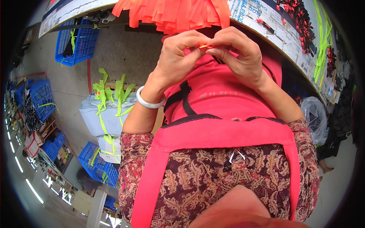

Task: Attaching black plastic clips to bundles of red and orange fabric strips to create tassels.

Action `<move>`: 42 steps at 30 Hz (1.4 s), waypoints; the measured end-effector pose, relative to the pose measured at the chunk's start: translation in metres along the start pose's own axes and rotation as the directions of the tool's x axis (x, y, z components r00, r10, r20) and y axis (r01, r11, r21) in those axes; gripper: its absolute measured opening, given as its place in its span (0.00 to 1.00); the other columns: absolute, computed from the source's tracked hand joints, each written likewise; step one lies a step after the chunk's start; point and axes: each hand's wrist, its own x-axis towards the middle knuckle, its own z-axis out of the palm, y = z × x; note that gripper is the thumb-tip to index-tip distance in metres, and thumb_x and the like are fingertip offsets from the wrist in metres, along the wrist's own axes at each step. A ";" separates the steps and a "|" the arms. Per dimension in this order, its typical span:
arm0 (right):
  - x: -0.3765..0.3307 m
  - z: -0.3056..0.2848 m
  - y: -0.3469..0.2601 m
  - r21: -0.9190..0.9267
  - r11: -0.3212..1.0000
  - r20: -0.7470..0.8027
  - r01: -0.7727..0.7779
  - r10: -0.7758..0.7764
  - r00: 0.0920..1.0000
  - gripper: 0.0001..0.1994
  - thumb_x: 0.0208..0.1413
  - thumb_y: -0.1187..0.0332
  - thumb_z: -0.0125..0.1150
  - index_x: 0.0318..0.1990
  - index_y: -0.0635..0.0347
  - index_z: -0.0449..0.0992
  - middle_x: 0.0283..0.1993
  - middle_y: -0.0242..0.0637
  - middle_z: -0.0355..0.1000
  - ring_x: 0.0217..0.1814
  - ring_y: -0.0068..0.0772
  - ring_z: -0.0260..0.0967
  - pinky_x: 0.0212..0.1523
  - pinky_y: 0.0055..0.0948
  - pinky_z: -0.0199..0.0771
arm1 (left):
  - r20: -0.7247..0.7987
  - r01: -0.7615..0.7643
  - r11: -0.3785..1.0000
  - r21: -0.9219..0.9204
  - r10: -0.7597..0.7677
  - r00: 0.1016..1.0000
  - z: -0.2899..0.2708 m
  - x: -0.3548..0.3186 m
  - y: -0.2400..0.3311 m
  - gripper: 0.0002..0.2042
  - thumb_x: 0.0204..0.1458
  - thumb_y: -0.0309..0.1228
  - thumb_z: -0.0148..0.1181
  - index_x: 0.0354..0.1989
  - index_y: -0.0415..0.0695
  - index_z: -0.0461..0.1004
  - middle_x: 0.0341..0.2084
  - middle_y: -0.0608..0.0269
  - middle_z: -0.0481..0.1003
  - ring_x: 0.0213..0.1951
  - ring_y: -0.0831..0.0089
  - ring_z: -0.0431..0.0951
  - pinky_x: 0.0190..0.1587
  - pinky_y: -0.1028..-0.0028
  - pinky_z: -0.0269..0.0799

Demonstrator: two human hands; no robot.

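Observation:
My left hand (175, 53) and my right hand (240, 51) meet in front of my red apron, just short of the table's edge. Between their pinched fingertips is a small bright orange strip (205, 46); most of it is hidden by the fingers. Directly beyond the hands, a thick bunch of orange ribbon strips (171, 15) hangs over the edge of the table (249, 17). Below the right fingers a bit of black strap shows, and I cannot tell whether it belongs to the apron.
On the table at right lie a red-and-black handled tool (266, 26), many small black-and-red pieces (298, 22) and yellow-green straps (323, 45). Leftward on the floor stand blue crates (78, 41) and a tied pale bundle (89, 117). A clear plastic bag (315, 117) is at right.

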 end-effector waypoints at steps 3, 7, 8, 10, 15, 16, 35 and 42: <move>0.000 0.001 0.003 -0.007 1.000 -0.001 0.018 -0.018 1.000 0.09 0.48 0.76 0.68 0.37 0.63 0.76 0.33 0.35 0.71 0.31 0.25 0.71 0.31 0.23 0.71 | 0.021 0.004 1.000 0.011 -0.004 1.000 0.000 0.000 0.001 0.08 0.50 0.16 0.58 0.38 0.36 0.78 0.34 0.58 0.78 0.35 0.73 0.78 0.37 0.77 0.73; -0.002 0.002 0.005 0.026 1.000 -0.006 -0.014 0.014 1.000 0.09 0.48 0.77 0.67 0.37 0.63 0.76 0.32 0.35 0.71 0.29 0.25 0.70 0.29 0.22 0.71 | 0.024 0.013 0.999 0.043 -0.014 1.000 0.003 0.000 0.001 0.07 0.49 0.16 0.58 0.36 0.36 0.78 0.32 0.58 0.78 0.33 0.73 0.78 0.35 0.77 0.72; -0.002 0.002 0.005 0.027 1.000 -0.006 -0.014 0.014 1.000 0.09 0.48 0.77 0.67 0.37 0.63 0.76 0.32 0.35 0.71 0.29 0.25 0.70 0.29 0.22 0.71 | 0.006 0.002 1.000 0.028 -0.003 1.000 0.004 -0.001 -0.001 0.07 0.49 0.16 0.58 0.35 0.35 0.79 0.30 0.58 0.78 0.32 0.73 0.78 0.34 0.77 0.72; -0.002 0.000 0.004 -0.038 0.998 0.010 0.059 -0.059 0.998 0.09 0.48 0.78 0.67 0.37 0.64 0.75 0.32 0.35 0.70 0.29 0.24 0.70 0.29 0.22 0.71 | -0.012 -0.008 1.000 0.013 0.008 1.000 0.008 -0.003 -0.003 0.06 0.48 0.16 0.58 0.35 0.35 0.79 0.29 0.58 0.78 0.31 0.73 0.78 0.34 0.77 0.72; -0.005 -0.001 0.007 0.012 1.000 0.007 0.010 -0.010 1.000 0.09 0.48 0.78 0.68 0.37 0.64 0.75 0.32 0.35 0.70 0.29 0.24 0.70 0.29 0.21 0.70 | -0.044 -0.042 0.998 0.049 0.044 0.998 0.011 0.001 0.000 0.06 0.48 0.15 0.58 0.33 0.35 0.79 0.28 0.57 0.78 0.30 0.72 0.78 0.33 0.77 0.72; -0.005 -0.001 0.009 0.035 0.999 -0.005 0.011 -0.011 1.000 0.09 0.48 0.78 0.68 0.37 0.64 0.75 0.32 0.35 0.70 0.29 0.24 0.70 0.29 0.21 0.70 | -0.045 -0.041 0.998 0.049 0.044 0.998 0.012 0.001 0.000 0.06 0.48 0.15 0.58 0.33 0.35 0.79 0.28 0.57 0.78 0.30 0.72 0.78 0.33 0.77 0.72; -0.014 -0.015 0.015 0.147 0.971 0.050 -0.186 0.181 0.982 0.05 0.54 0.76 0.63 0.38 0.64 0.75 0.32 0.29 0.70 0.31 0.15 0.67 0.30 0.17 0.67 | 0.010 -0.004 0.991 0.133 0.003 1.000 0.025 0.008 -0.004 0.07 0.48 0.15 0.56 0.34 0.34 0.78 0.27 0.59 0.77 0.29 0.74 0.76 0.31 0.78 0.70; -0.012 -0.016 0.006 0.082 0.986 -0.013 -0.147 0.149 0.989 0.07 0.52 0.78 0.63 0.38 0.62 0.75 0.33 0.30 0.69 0.32 0.17 0.67 0.29 0.19 0.66 | 0.021 0.023 0.998 -0.064 -0.021 1.000 0.031 0.010 -0.006 0.11 0.45 0.13 0.52 0.34 0.34 0.78 0.27 0.59 0.77 0.26 0.73 0.75 0.29 0.76 0.69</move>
